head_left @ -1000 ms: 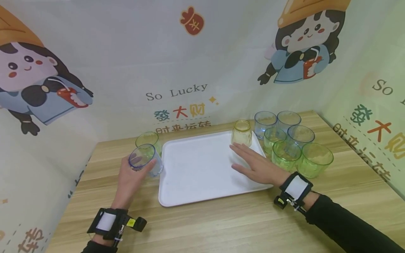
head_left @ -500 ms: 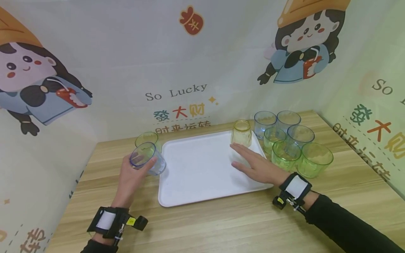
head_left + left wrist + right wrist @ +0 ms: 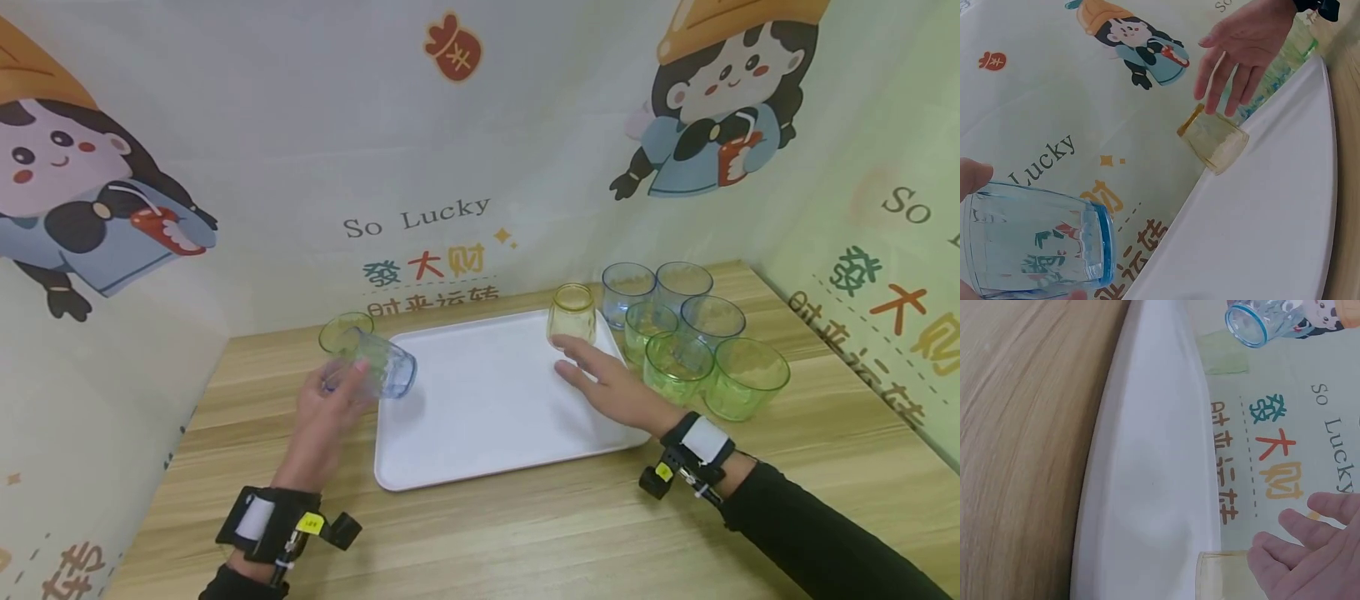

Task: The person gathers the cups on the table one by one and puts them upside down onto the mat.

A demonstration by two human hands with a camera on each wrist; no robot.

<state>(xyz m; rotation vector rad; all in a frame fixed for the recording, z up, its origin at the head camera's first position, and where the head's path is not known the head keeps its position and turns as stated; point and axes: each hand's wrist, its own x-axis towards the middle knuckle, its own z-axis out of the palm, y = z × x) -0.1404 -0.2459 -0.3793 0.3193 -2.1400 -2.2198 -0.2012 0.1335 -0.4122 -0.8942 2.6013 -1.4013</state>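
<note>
From my head view, I have the fingers of the left hand (image 3: 326,408), slightly blurred, clamped around a blue glass (image 3: 392,371) at centre left of the frame. The glass is tipped over on its side: its long axis runs across the frame, mouth toward the palm at left, thick base pointing right. I see it held up over the left edge of a white tray (image 3: 487,417).

My right hand (image 3: 618,392), right of centre, has its fingers extended and holds nothing. They lie just beside an amber glass (image 3: 572,315) at the tray's upper right corner; I can't tell whether they touch. That glass is upside down, long axis upright, narrow base on top.

Behind the left hand I see a green glass (image 3: 334,332), mouth up. At right, three blue glasses (image 3: 628,292) and three green glasses (image 3: 746,379) stand mouth up on the wooden surface (image 3: 525,533).
</note>
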